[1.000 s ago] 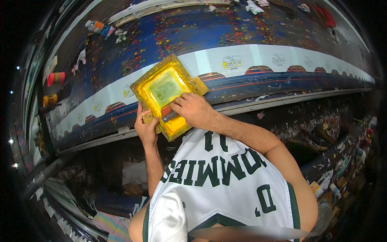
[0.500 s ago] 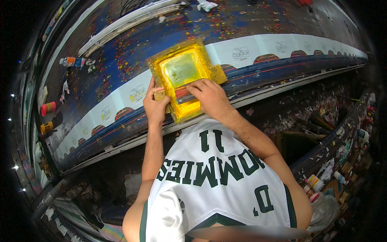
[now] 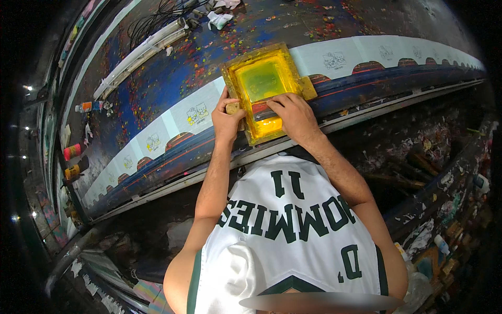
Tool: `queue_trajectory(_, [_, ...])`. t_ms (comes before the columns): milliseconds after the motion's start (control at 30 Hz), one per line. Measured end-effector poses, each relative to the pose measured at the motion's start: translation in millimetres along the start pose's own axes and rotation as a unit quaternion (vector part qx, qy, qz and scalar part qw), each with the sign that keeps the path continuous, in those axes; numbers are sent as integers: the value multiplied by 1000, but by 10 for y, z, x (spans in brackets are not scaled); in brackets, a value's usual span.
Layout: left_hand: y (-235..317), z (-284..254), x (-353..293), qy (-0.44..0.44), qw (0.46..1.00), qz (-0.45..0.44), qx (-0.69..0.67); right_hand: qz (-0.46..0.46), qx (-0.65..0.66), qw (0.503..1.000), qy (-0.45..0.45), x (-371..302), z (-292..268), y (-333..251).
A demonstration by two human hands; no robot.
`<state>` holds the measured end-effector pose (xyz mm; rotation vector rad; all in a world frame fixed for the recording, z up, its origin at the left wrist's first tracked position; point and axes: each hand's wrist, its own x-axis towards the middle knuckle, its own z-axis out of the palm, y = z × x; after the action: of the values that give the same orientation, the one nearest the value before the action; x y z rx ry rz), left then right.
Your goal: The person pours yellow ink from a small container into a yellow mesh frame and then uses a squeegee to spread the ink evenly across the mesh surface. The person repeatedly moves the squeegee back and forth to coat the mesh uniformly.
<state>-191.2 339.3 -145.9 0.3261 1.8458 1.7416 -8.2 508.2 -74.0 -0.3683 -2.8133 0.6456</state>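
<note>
A yellow-stained screen printing frame [image 3: 308, 88] lies on the long table, over a row of pale printed pieces. Its mesh window [image 3: 261, 81] looks greenish yellow, with brighter yellow ink pooled at the near end. My left hand [image 3: 227, 120] grips the frame's left side, thumb and fingers around a small block there. Inside the frame my right hand [image 3: 295, 116] is closed on a squeegee [image 3: 261, 109] with a reddish-brown bar, which rests crosswise on the mesh. The hand covers the squeegee's right end.
Pale pieces with line drawings [image 3: 334, 60] run along the table on both sides; those at left carry yellow patches [image 3: 197, 114]. White tubes [image 3: 138, 57], dark cables [image 3: 157, 23], a bottle [image 3: 89, 107] and a red jar [image 3: 72, 152] lie beyond. A metal rail [image 3: 172, 186] edges the table.
The view has shifted, so the frame and both hands appear farther right and higher. The mesh window has gone from pale to a deeper greenish yellow. Both grips stay the same.
</note>
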Motion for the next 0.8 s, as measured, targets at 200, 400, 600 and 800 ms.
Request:
queue_trajectory(200, [1,31,-82,10,1000,-6,-24,-19,8,1000,8,-10,-15,27])
queue_trajectory(400, [46,61,-79,3,1000,-20,-12,8,20,999,-26,-25,-110,21])
queue_trajectory(600, [16,78,-106,8,1000,-4,27,3,24,1000,-17,-90,-77,5])
queue_trajectory(800, [-41,49,-131,0,998,-5,55,-4,33,998,-51,-116,-159,-19])
